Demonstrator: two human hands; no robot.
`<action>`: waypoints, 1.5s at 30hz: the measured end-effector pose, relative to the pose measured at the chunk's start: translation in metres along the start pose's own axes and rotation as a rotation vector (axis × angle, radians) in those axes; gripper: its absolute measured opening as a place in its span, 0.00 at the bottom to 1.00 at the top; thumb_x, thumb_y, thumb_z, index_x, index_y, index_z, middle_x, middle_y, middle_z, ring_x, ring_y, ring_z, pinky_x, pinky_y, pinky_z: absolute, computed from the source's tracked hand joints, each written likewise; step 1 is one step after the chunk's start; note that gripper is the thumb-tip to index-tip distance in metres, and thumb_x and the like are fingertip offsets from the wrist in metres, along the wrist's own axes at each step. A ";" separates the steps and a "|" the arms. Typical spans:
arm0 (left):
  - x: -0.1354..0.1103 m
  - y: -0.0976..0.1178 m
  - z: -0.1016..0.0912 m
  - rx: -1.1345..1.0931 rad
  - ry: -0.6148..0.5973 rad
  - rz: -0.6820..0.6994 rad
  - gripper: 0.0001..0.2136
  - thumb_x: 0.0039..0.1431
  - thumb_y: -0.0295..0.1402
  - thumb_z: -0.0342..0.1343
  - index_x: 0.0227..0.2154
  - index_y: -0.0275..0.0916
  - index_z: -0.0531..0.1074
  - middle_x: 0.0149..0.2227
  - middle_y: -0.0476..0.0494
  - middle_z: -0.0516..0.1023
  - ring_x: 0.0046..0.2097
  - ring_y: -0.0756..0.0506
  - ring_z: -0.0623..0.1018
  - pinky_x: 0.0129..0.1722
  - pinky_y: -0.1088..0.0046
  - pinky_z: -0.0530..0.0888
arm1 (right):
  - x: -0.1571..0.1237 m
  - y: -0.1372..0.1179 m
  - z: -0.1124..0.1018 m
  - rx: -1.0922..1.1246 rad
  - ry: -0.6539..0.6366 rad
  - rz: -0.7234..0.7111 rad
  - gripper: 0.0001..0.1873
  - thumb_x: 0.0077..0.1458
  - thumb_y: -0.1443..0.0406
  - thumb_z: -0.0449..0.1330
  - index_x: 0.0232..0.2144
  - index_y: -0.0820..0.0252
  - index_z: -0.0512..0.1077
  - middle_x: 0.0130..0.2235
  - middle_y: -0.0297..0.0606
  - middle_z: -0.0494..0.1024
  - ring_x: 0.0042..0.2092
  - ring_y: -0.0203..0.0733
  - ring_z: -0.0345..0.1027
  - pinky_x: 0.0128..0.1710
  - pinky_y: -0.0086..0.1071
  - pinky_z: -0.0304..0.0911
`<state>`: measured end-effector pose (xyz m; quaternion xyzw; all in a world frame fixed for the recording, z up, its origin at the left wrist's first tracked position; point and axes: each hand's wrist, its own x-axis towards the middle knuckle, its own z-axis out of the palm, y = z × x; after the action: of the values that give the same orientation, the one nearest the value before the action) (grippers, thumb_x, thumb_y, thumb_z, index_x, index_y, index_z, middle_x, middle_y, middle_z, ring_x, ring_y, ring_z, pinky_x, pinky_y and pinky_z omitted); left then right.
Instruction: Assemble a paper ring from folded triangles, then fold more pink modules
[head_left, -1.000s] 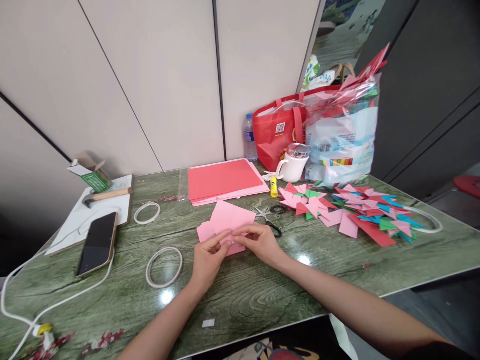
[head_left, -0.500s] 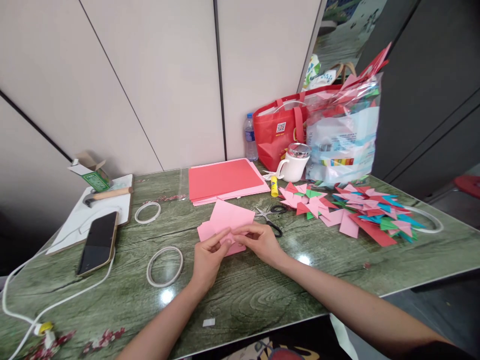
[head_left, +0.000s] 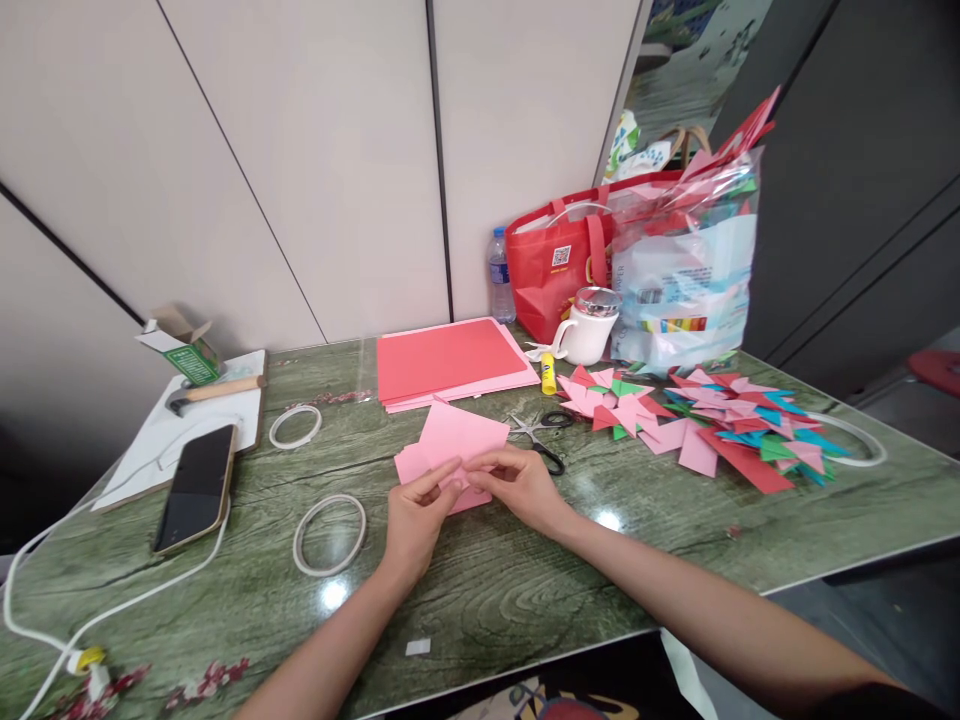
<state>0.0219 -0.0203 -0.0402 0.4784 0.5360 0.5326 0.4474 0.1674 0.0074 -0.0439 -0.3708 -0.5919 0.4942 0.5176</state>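
Observation:
My left hand (head_left: 424,508) and my right hand (head_left: 521,485) meet over a small stack of pink paper (head_left: 463,430) near the middle of the table. Both hands are closed, pinching a piece of pink paper between thumbs and fingers, their tips almost touching. My fingers cover much of that piece, so its exact shape is hidden. Scissors (head_left: 538,438) with black handles lie open just right of the pink stack. Behind it rests a pile of larger red and pink sheets (head_left: 450,360). A yellow glue stick (head_left: 549,373) stands near that pile's right corner.
Folded paper pieces (head_left: 750,415) in several colours spread over the right side. A white mug (head_left: 589,328), a water bottle (head_left: 501,275), a red bag (head_left: 551,275) and a plastic bag (head_left: 682,290) stand behind. Leftward are tape rolls (head_left: 330,535), a phone (head_left: 196,488) and a hammer (head_left: 217,390).

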 end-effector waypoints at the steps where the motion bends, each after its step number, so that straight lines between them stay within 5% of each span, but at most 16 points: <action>1: 0.000 0.000 0.000 -0.008 -0.009 0.003 0.16 0.41 0.35 0.63 0.36 0.37 0.78 0.14 0.55 0.61 0.20 0.55 0.56 0.21 0.78 0.57 | 0.000 0.000 0.000 0.004 -0.004 0.002 0.10 0.43 0.58 0.64 0.26 0.59 0.76 0.25 0.35 0.75 0.25 0.35 0.68 0.27 0.30 0.67; 6: 0.000 0.000 -0.001 -0.053 -0.095 0.033 0.11 0.44 0.33 0.62 0.33 0.38 0.79 0.29 0.44 0.79 0.32 0.47 0.73 0.35 0.72 0.69 | 0.000 -0.001 -0.001 0.069 -0.023 0.049 0.12 0.40 0.59 0.65 0.25 0.60 0.71 0.24 0.33 0.73 0.25 0.35 0.68 0.27 0.29 0.67; 18: 0.003 -0.004 -0.002 -0.056 0.014 0.018 0.14 0.42 0.33 0.64 0.36 0.38 0.78 0.27 0.46 0.79 0.32 0.47 0.73 0.32 0.73 0.69 | 0.002 -0.003 -0.001 0.321 0.083 0.122 0.42 0.36 0.62 0.68 0.50 0.52 0.48 0.28 0.29 0.74 0.26 0.37 0.71 0.30 0.34 0.70; 24: 0.002 -0.004 -0.001 -0.095 0.026 -0.017 0.14 0.41 0.32 0.64 0.35 0.39 0.78 0.28 0.46 0.79 0.32 0.48 0.73 0.33 0.73 0.68 | 0.005 -0.003 -0.005 0.327 0.039 0.235 0.31 0.32 0.63 0.69 0.40 0.60 0.62 0.24 0.30 0.73 0.25 0.36 0.70 0.28 0.31 0.69; 35: 0.006 -0.006 -0.003 -0.162 0.001 -0.062 0.16 0.39 0.32 0.65 0.36 0.37 0.78 0.27 0.45 0.78 0.29 0.50 0.70 0.32 0.74 0.67 | 0.007 -0.001 -0.007 0.302 0.057 0.239 0.22 0.30 0.64 0.70 0.31 0.62 0.68 0.21 0.30 0.73 0.24 0.34 0.67 0.27 0.29 0.67; 45: -0.001 0.003 0.000 0.007 -0.042 0.011 0.15 0.41 0.33 0.63 0.35 0.38 0.78 0.25 0.49 0.75 0.24 0.54 0.62 0.24 0.78 0.61 | 0.003 0.000 -0.004 0.271 -0.071 0.259 0.25 0.32 0.66 0.68 0.38 0.63 0.70 0.34 0.37 0.77 0.32 0.40 0.71 0.31 0.33 0.69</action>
<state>0.0220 -0.0218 -0.0372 0.4939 0.5259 0.5229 0.4539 0.1703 0.0113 -0.0431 -0.3530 -0.4851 0.6449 0.4735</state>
